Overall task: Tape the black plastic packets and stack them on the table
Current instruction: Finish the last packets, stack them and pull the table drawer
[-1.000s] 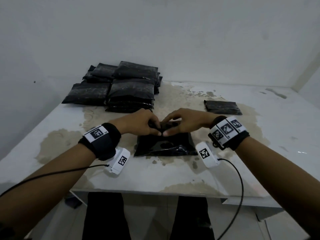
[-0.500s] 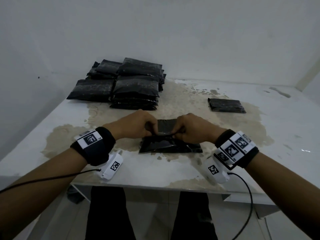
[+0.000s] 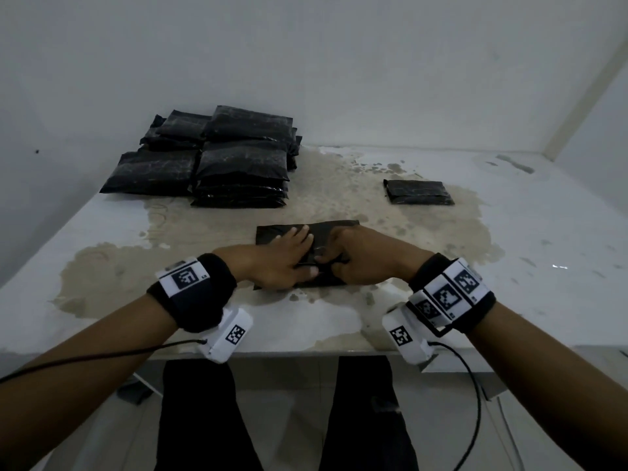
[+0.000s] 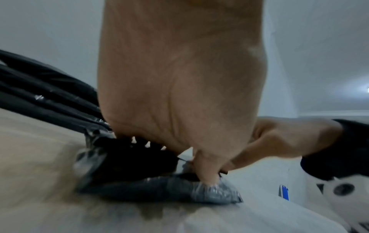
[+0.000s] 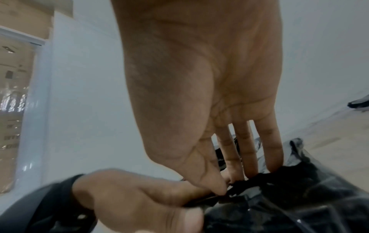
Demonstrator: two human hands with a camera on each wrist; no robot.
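A black packet [image 3: 307, 256] lies flat on the stained table [image 3: 102, 253], near the front edge at centre. The left hand [image 3: 282, 258] rests on it with fingers extended, apparently to pin it down. The right hand [image 3: 356, 260], fingers curled, pinches a fold of the plastic at the packet's middle, probably to seal it. Finished packets [image 3: 217, 158] are piled far left; a single packet [image 3: 418, 192] lies far right. No tape is clearly discernible, and both hands hide the fold.
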